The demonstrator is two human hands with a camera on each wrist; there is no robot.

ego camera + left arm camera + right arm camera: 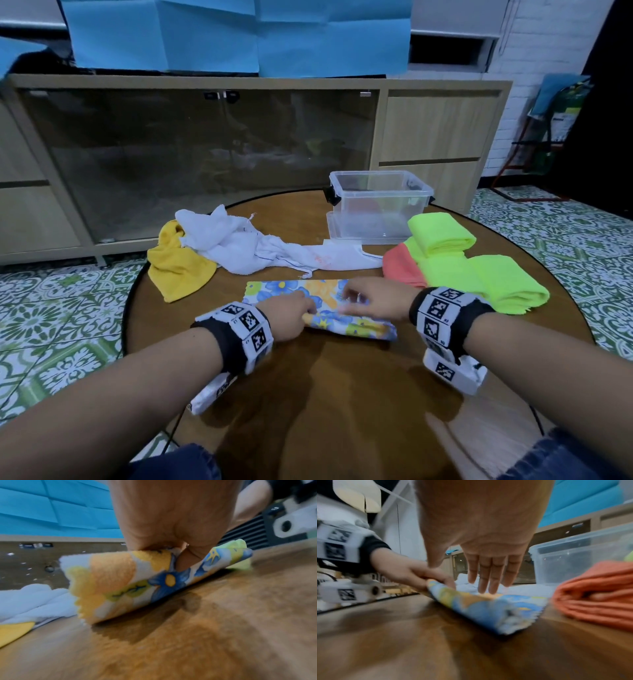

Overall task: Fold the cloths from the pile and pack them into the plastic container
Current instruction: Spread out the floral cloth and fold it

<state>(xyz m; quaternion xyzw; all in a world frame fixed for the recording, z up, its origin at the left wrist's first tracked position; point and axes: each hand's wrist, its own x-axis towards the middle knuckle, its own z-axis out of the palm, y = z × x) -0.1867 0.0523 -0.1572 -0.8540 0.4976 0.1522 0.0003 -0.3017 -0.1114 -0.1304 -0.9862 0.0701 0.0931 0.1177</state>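
At the centre of the head view, a flowered cloth lies on the round wooden counter, partly doubled over. The left hand pinches its near edge — in the left wrist view the thumb and curled fingers clamp a raised fold of the fabric. The right hand lies on the cloth with straight, relaxed fingers pressing the top layer flat; it grips nothing.

As a judgement, the task is about midway. At the right of the frame sit folded cloths: neon green ones and a coral one, stacked beside the clear plastic container at centre, above the hands. What the container holds is hard to tell through its walls, though a reddish tint shows through them. At the left, a white cloth and a yellow cloth are still crumpled in a pile — both remain to be folded, and the folded stack still needs packing.

No brand or readable writing shows; the wristbands carry only black-and-white square code markers, and faint reddish marks on the white cloth are illegible.
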